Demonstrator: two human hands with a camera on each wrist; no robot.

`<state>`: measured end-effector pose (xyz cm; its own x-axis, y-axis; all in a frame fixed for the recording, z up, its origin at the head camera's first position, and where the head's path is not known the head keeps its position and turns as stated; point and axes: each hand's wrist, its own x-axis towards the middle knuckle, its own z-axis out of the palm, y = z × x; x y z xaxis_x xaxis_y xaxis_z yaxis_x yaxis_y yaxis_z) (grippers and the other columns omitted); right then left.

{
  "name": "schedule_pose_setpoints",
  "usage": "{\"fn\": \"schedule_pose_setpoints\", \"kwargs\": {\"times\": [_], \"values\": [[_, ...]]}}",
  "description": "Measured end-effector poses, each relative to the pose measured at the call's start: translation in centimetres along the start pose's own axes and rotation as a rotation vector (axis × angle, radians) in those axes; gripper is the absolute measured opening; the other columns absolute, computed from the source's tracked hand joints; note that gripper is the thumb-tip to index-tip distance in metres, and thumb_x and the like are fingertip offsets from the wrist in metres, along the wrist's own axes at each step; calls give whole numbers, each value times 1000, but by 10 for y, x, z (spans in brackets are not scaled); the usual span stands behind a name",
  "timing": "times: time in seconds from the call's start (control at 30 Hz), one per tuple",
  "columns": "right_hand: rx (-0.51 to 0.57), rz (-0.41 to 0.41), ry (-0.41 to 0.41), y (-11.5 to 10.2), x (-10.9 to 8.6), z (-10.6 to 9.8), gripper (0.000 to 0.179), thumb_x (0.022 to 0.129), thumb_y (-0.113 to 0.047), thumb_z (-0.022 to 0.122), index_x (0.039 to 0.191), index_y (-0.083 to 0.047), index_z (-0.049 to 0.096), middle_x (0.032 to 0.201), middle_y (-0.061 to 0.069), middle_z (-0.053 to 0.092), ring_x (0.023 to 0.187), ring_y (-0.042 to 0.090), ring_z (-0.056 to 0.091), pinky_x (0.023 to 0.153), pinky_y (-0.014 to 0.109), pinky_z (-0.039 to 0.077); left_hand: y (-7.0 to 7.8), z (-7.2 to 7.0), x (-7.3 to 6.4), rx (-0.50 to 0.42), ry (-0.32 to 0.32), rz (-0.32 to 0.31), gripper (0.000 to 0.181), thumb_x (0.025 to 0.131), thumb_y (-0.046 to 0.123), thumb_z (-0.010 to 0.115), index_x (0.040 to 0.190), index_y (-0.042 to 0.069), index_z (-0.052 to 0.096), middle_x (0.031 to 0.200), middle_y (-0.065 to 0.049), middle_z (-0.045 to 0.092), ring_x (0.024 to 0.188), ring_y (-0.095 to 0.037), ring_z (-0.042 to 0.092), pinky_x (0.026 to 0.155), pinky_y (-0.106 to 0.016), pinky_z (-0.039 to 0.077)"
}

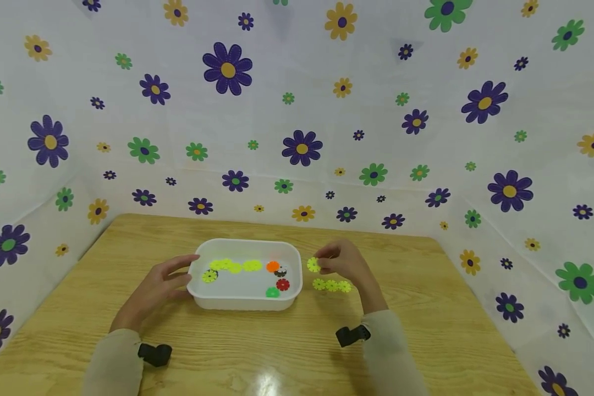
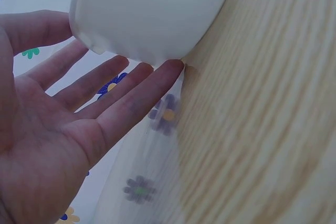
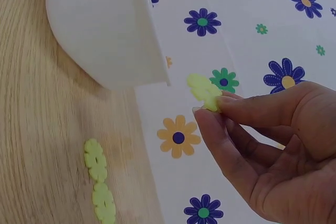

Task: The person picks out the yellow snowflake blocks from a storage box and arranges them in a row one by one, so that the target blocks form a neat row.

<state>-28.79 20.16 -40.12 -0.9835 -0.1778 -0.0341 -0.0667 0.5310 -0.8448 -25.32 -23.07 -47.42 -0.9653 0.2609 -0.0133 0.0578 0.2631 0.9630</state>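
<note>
In the head view, a white plastic tub [image 1: 245, 303] stands on the wooden table. My left hand [image 1: 160, 286] is at its left end; in the left wrist view the fingertips [image 2: 170, 69] touch the tub wall, fingers fairly straight, thumb at the rim. Just beyond the tub's right end, my right hand [image 1: 346, 263] pinches a yellow snowflake disc [image 3: 202, 88] between thumb and index finger, raised over the table. Three yellow snowflake discs [image 1: 331, 285] lie in a row below that hand.
Inside the tub are several yellow discs [image 1: 252, 265], an orange disc [image 1: 273, 267], a red disc [image 1: 282, 284], a green disc [image 1: 273, 292] and a dark one [image 1: 280, 271]. White flower-patterned cloth [image 1: 277, 110] surrounds the table [image 1: 218, 352] at the back and sides.
</note>
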Motion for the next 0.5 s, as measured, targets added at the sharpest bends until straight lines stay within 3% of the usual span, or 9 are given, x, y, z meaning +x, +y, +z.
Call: {"fn": "schedule_pose_setpoints", "kwargs": {"times": [0.23, 0.5], "values": [[-13, 39, 14, 13, -8, -15, 20, 95, -4, 69, 110, 7, 74, 104, 22, 75, 81, 22, 76, 84, 45, 65, 2, 1, 0, -6, -6, 14, 59, 106, 24, 58, 159, 7, 37, 169, -25, 25, 146, -55, 39, 97, -42, 62], [-38, 65, 46, 30, -14, -27, 19, 96, -3, 67, 110, 7, 74, 105, 23, 75, 82, 25, 76, 82, 43, 66, 1, 1, 0, -4, -3, 10, 59, 106, 23, 57, 159, 8, 37, 169, -24, 25, 147, -54, 39, 97, -41, 62]]}}
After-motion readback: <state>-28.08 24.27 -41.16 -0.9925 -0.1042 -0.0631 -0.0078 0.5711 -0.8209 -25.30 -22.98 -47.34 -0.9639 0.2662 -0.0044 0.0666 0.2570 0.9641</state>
